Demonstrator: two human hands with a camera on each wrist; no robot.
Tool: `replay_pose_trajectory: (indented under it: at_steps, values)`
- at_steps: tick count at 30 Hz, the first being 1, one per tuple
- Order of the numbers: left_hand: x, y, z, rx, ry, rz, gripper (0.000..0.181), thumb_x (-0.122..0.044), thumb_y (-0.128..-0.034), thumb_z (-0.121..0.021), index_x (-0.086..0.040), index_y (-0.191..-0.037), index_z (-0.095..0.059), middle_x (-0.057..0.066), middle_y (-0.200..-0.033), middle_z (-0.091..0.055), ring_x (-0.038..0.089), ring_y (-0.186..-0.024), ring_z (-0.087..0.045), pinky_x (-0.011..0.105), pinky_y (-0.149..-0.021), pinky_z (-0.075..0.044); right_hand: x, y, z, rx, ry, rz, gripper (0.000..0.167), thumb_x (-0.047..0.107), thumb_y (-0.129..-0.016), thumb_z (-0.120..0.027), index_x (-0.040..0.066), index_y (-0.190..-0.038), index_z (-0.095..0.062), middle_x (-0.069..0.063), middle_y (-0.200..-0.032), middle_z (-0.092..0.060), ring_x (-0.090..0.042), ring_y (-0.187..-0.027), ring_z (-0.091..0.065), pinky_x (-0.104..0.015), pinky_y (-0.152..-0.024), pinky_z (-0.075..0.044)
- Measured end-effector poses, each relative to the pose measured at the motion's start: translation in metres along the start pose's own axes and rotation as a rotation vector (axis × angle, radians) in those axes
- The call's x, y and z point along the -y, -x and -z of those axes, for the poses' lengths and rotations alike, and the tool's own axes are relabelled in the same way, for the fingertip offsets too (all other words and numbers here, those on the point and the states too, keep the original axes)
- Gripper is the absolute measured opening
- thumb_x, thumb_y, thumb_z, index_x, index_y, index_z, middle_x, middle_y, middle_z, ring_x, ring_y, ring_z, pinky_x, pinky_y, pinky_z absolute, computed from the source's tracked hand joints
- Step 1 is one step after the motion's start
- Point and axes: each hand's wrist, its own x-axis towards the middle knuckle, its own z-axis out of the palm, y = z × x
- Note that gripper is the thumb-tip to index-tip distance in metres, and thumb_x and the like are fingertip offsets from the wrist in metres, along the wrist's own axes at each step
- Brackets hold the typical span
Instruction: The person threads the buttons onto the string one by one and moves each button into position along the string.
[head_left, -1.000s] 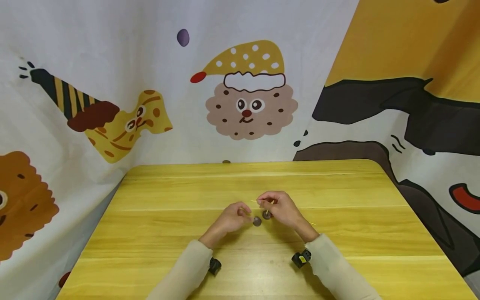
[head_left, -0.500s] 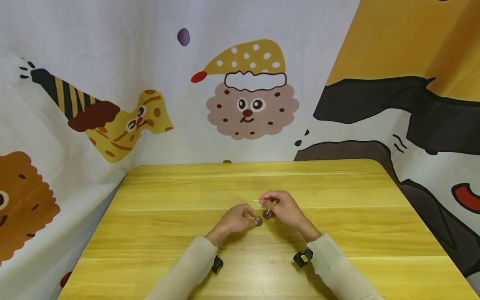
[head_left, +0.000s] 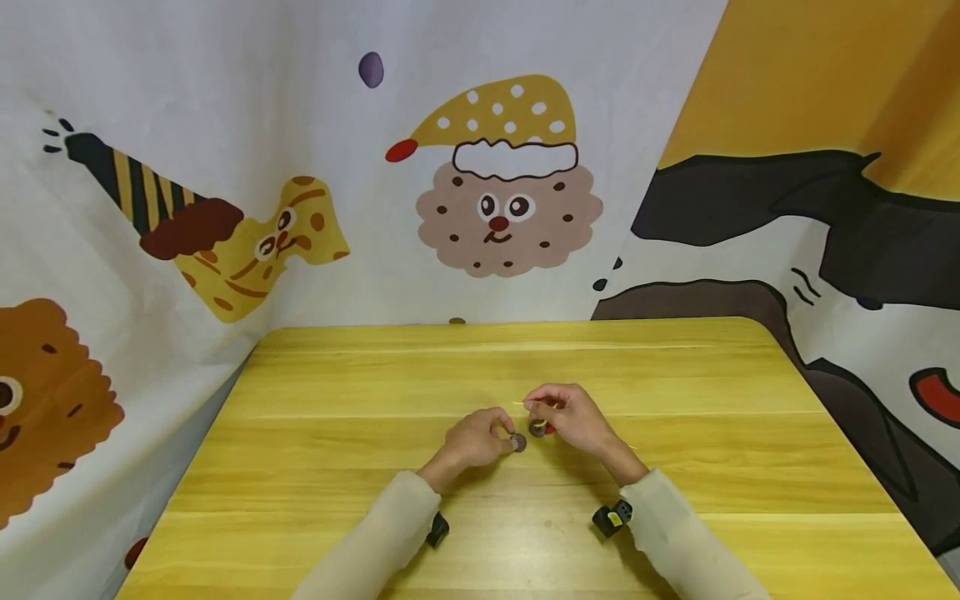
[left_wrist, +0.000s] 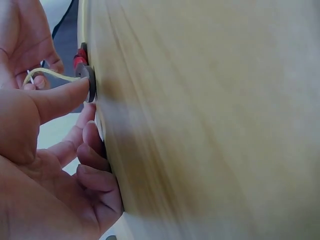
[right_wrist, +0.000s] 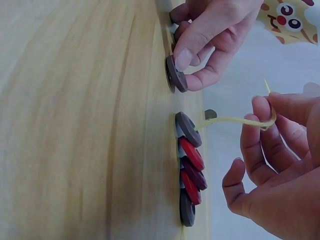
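Observation:
In the head view my left hand (head_left: 478,437) pinches a loose dark brown button (right_wrist: 176,75) between thumb and finger, tilted near the tabletop. My right hand (head_left: 576,418) pinches a yellow string (right_wrist: 230,120) near its end, and a short pointed tip stands up past the fingers in the right wrist view. From there the string runs down into a threaded row of buttons: a brown button (right_wrist: 188,129) leads, a red button (right_wrist: 191,154) follows, with several more overlapping behind. The left wrist view shows my left thumb over a brown button, partly hidden.
The wooden table (head_left: 337,467) lies under both hands. Behind it hangs a white curtain (head_left: 315,83) with cartoon prints. The string's other end shows beyond my right wrist. A black camera (head_left: 611,518) sits on the right wrist.
My left hand has moved slightly right and now pinches the loose brown button that lay before its fingers a second ago. The right hand keeps hold of the string, almost still.

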Motion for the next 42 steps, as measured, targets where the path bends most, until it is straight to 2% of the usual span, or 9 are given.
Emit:
replay_pose_trajectory:
  at_steps: [5,15,25,30,34,39,42]
  values:
    - [0.002,-0.001,-0.001,0.000,-0.006,0.000,0.015,-0.033,-0.0893,-0.074,-0.022,-0.095,-0.067,-0.002,-0.077,-0.055,0.016,-0.063,-0.050,0.032,-0.060,-0.037,-0.011,-0.002,0.000,0.013,-0.014,0.001,0.018,0.014,-0.095,-0.067,-0.001,-0.104,-0.072,-0.019,-0.089,-0.070,-0.033,-0.076,-0.062,-0.028,-0.055,-0.048]
    - [0.002,-0.001,-0.001,-0.014,0.006,0.001,0.011,-0.030,-0.0875,-0.075,-0.021,-0.086,-0.069,-0.003,-0.073,-0.054,0.015,-0.063,-0.048,0.032,-0.060,-0.036,-0.013,0.000,0.001,0.005,0.003,-0.018,0.017,0.015,-0.094,-0.068,0.001,-0.102,-0.073,-0.013,-0.087,-0.072,-0.030,-0.075,-0.061,-0.024,-0.054,-0.043]
    - [0.005,0.000,0.003,0.017,0.108,0.027,0.009,-0.029,-0.0878,-0.074,-0.020,-0.086,-0.072,-0.003,-0.083,-0.062,0.017,-0.075,-0.054,0.034,-0.066,-0.041,-0.011,0.001,0.002,0.008,0.014,-0.027,0.016,0.015,-0.092,-0.070,0.002,-0.100,-0.074,-0.011,-0.086,-0.072,-0.032,-0.073,-0.060,-0.024,-0.053,-0.043]
    - [0.008,-0.001,0.006,0.028,0.196,-0.003,0.009,-0.023,-0.0885,-0.072,-0.015,-0.090,-0.074,-0.001,-0.095,-0.065,0.019,-0.087,-0.056,0.037,-0.074,-0.045,-0.007,0.002,0.003,0.012,0.030,-0.022,0.015,0.015,-0.092,-0.071,0.002,-0.099,-0.074,-0.009,-0.086,-0.072,-0.034,-0.073,-0.061,-0.024,-0.052,-0.042]
    - [0.010,-0.003,0.008,0.029,0.269,-0.016,0.011,-0.020,-0.0878,-0.072,-0.010,-0.092,-0.073,0.003,-0.096,-0.065,0.020,-0.086,-0.056,0.035,-0.074,-0.045,-0.004,0.001,0.003,0.011,0.029,-0.021,0.013,0.014,-0.092,-0.071,0.004,-0.098,-0.074,-0.007,-0.085,-0.073,-0.035,-0.075,-0.063,-0.024,-0.053,-0.042]
    - [0.010,-0.003,0.008,-0.018,0.331,0.011,0.012,-0.020,-0.0872,-0.074,-0.008,-0.091,-0.073,0.003,-0.092,-0.065,0.019,-0.084,-0.055,0.031,-0.071,-0.043,-0.002,0.002,0.003,0.016,0.010,-0.017,0.014,0.013,-0.091,-0.072,0.001,-0.098,-0.073,-0.012,-0.086,-0.072,-0.039,-0.076,-0.066,-0.024,-0.054,-0.044]
    - [0.009,-0.002,0.006,-0.057,0.360,0.026,0.011,-0.019,-0.0870,-0.074,-0.008,-0.089,-0.073,0.004,-0.091,-0.065,0.019,-0.083,-0.055,0.030,-0.070,-0.043,-0.004,0.002,0.003,0.024,-0.012,-0.013,0.016,0.012,-0.090,-0.072,-0.002,-0.098,-0.072,-0.018,-0.087,-0.071,-0.041,-0.075,-0.066,-0.029,-0.055,-0.050]
